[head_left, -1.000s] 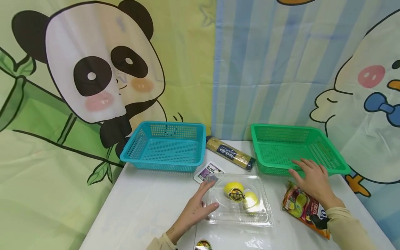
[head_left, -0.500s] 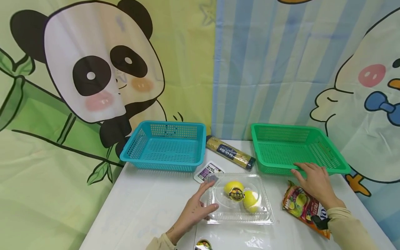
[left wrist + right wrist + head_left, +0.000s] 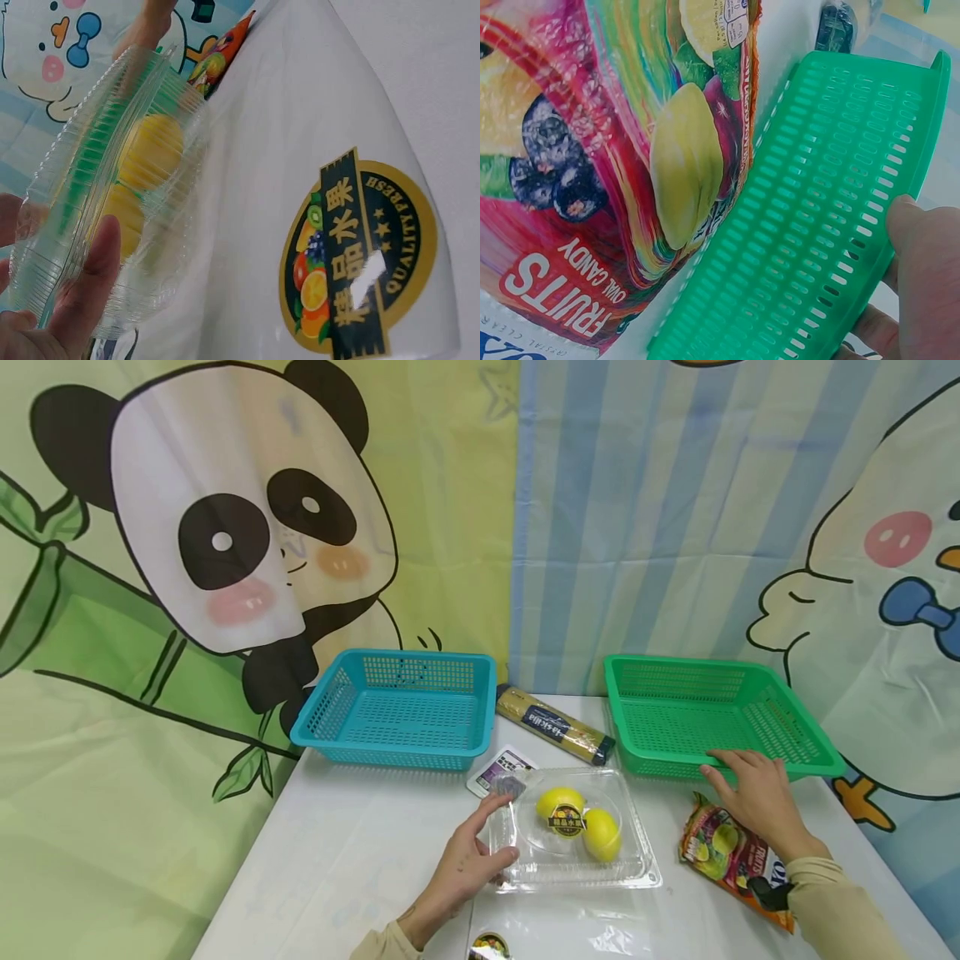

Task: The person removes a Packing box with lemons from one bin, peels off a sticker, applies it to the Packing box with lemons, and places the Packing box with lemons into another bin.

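Observation:
A clear plastic clamshell box [image 3: 577,875] with two yellow lemons [image 3: 602,839] inside is held at its left side by my left hand [image 3: 459,864]. In the left wrist view the thumb lies on one face of the box [image 3: 169,247], with other fingers at its opposite side. My right hand [image 3: 761,797] grips the near rim of a green basket [image 3: 705,727], its fingers over the edge. Just below that hand lies a colourful candy bag [image 3: 731,856], which fills the left of the right wrist view.
A blue basket [image 3: 405,718] stands at the back left of the white table [image 3: 315,868]. Between the baskets lies a spaghetti pack [image 3: 555,727], with a purple-and-white packet [image 3: 498,768] nearer. Clear plastic with a round fruit sticker [image 3: 489,947] is at the front edge.
The clamshell box has shifted slightly away from me, and the lemons show more clearly in it, one rolled a little. My right hand has settled onto the green basket's rim.

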Available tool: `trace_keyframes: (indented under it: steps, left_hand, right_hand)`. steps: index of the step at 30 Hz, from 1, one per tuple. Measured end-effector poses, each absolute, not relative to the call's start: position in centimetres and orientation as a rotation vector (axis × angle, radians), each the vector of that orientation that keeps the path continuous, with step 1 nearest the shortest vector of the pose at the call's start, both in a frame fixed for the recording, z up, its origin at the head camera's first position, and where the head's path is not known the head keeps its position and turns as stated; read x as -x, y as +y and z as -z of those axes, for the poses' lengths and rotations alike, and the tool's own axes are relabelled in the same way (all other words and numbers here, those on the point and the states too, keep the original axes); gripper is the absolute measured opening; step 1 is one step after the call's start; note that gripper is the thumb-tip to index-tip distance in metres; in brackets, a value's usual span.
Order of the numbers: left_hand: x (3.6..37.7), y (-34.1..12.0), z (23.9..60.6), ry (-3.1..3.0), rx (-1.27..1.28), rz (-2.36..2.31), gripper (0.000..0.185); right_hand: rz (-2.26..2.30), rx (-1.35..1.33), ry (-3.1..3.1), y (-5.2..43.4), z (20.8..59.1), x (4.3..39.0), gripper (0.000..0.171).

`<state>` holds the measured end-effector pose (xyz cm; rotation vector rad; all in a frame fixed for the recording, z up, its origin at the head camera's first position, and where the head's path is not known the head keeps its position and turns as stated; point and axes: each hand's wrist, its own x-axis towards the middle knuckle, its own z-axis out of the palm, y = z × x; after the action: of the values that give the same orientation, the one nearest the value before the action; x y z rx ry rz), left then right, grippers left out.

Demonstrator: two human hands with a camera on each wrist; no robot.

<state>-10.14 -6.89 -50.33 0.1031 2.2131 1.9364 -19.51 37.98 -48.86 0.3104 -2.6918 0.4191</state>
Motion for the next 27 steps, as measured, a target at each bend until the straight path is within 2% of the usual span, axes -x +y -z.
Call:
trace_keyframes:
  steps: [27]
  left_hand:
    - [12.4,-6.0,44.9,2.192,-0.231,-2.051,0.075]
  right_hand:
    - [-0.400,-0.279,-2.717,37.9,49.0,19.6,0.041]
